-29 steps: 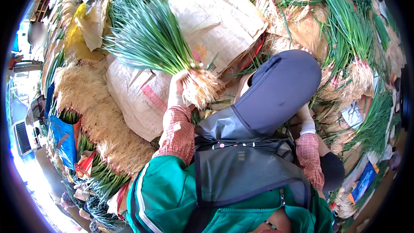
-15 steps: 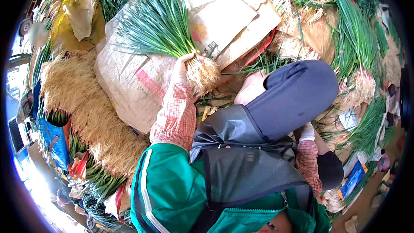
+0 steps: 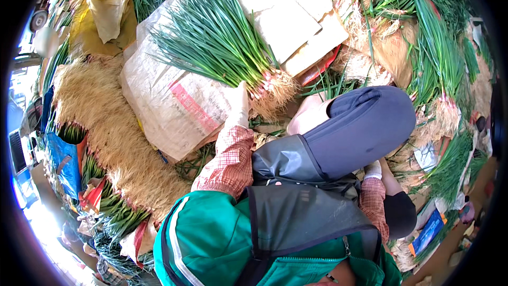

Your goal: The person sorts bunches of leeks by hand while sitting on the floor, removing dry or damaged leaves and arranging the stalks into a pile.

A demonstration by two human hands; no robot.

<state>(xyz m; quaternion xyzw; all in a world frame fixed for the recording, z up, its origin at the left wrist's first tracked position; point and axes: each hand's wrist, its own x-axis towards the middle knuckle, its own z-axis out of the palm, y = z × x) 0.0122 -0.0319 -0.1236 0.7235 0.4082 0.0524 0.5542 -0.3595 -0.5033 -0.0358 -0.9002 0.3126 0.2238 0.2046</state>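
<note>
A bunch of spring onions [image 3: 219, 39] lies spread on a whitish woven sack, leaves toward the upper left and pale, stringy roots [image 3: 279, 91] to the lower right. My left hand [image 3: 239, 98] touches the near side of the bunch, just above the pinkish bulbs. Its fingers are mostly hidden by the stalks, so I cannot tell whether they grip. My right hand [image 3: 373, 168] is low beside my bent leg; only a light-coloured cuff or glove edge shows, and the fingers are hidden behind the knee.
The woven sack [image 3: 159, 92] spreads before me. A long row of root ends [image 3: 106, 122] lines the left. More spring onions [image 3: 436, 47] are heaped at the right. A blue bag [image 3: 64, 161] stands far left, and a yellow sack [image 3: 84, 26] lies upper left.
My left hand has moved right and slightly down, from around the bunch's neck to its near side. The bunch has shifted right with it and looks wider, its bulbs more spread.
</note>
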